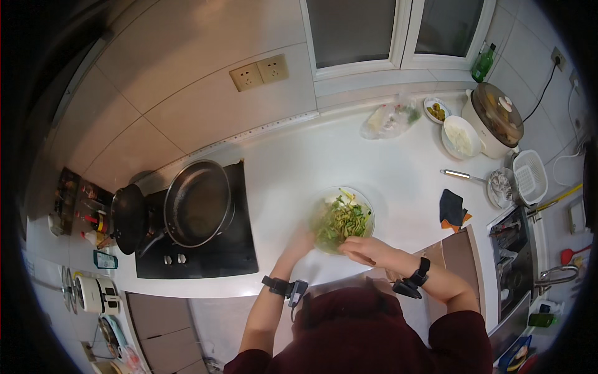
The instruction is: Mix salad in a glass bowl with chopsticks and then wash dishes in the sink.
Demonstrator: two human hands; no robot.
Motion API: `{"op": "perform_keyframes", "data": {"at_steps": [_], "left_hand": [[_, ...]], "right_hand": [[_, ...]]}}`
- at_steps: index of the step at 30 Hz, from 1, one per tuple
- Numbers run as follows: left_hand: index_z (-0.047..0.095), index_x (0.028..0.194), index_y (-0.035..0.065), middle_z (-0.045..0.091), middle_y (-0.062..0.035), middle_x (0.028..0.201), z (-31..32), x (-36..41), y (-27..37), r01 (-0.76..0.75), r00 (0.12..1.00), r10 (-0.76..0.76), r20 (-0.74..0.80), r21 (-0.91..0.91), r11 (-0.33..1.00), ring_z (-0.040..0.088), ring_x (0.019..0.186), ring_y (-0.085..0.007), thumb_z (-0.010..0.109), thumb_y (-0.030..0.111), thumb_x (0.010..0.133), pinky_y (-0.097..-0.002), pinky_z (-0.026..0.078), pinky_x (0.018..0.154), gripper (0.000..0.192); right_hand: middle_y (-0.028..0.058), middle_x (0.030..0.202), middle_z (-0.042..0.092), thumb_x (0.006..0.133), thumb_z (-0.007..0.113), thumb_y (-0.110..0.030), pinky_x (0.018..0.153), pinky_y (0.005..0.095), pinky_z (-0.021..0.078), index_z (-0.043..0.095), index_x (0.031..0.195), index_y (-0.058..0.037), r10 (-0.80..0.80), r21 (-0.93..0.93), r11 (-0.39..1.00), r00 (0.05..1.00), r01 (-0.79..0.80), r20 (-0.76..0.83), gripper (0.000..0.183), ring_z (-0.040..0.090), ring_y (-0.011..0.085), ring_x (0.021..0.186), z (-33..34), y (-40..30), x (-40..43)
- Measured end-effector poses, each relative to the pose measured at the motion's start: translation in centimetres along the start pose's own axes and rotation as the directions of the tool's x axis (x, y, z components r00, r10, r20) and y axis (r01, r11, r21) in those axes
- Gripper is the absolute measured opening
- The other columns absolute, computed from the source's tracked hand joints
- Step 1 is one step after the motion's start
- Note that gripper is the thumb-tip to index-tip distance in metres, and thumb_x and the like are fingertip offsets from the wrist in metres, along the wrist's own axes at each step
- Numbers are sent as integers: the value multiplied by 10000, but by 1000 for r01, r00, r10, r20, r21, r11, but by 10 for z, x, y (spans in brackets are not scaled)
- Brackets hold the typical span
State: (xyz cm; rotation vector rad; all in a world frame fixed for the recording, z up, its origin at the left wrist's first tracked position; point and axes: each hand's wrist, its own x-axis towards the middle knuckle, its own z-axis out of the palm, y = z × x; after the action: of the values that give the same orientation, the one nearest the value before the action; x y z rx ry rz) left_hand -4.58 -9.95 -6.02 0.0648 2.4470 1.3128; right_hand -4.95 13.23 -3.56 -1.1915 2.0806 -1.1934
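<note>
On the white counter in front of me stands a round plate or shallow bowl [370, 201] heaped with chopped leafy greens [345, 220]. My left hand [300, 244] is at its lower left rim; it looks blurred, and its fingers cannot be made out well. My right hand [362, 250] is at the near right rim, its fingers bent close by the greens; whether they pinch a piece cannot be seen. Some pale pieces show among the greens near the far side. Each wrist wears a black strap with a small device.
Left, a frying pan [198, 205] sits on the black hob [210, 264], a wok [127, 219] beside it. Farther right are a plastic bag [390, 120], a white bowl [460, 136], a lidded electric pot [490, 126], a dark cloth [451, 208] and the sink [514, 262].
</note>
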Motion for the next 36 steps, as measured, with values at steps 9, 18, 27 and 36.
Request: {"op": "perform_keyframes", "data": {"at_steps": [9, 18, 27, 36], "left_hand": [[261, 1277, -67, 578, -262, 980, 10, 4, -26, -83, 996, 82, -16, -24, 996, 646, 778, -294, 387, 93, 851, -332, 569, 602, 472], [252, 1277, -78, 571, -276, 991, 9, 6, -26, -64, 997, 65, -33, 23, 998, 647, 774, -306, 385, 92, 852, -337, 569, 603, 477], [250, 1271, -85, 571, -274, 997, 4, 1, -11, -5, 1000, 3, -29, -57, 998, 648, 791, -301, 375, 80, 853, -335, 573, 616, 467], [250, 1273, -78, 568, -267, 1003, 1, 1, -5, 31, 998, -39, -39, -185, 982, 646, 799, -307, 352, 60, 849, -342, 578, 627, 458]], "right_hand": [[100, 835, 582, 793, 561, -7, 584, 312, 467, 583, 995, -17, -27, -210, 978, 976, -19, -217, 203, 579, 230, 684, -39, 12, -17], [128, 819, 604, 875, 520, -124, 618, 328, 480, 612, 948, -47, 63, -182, 973, 925, -140, -375, 141, 595, 268, 698, -73, 18, -10], [131, 838, 628, 896, 491, -156, 643, 309, 501, 619, 935, -23, 114, -136, 971, 884, -195, -454, 189, 635, 245, 723, -88, 18, 3], [95, 841, 634, 912, 477, -172, 629, 280, 506, 597, 984, 13, 379, 326, 899, 892, -292, -246, 232, 628, 158, 712, -34, 52, 23]]}}
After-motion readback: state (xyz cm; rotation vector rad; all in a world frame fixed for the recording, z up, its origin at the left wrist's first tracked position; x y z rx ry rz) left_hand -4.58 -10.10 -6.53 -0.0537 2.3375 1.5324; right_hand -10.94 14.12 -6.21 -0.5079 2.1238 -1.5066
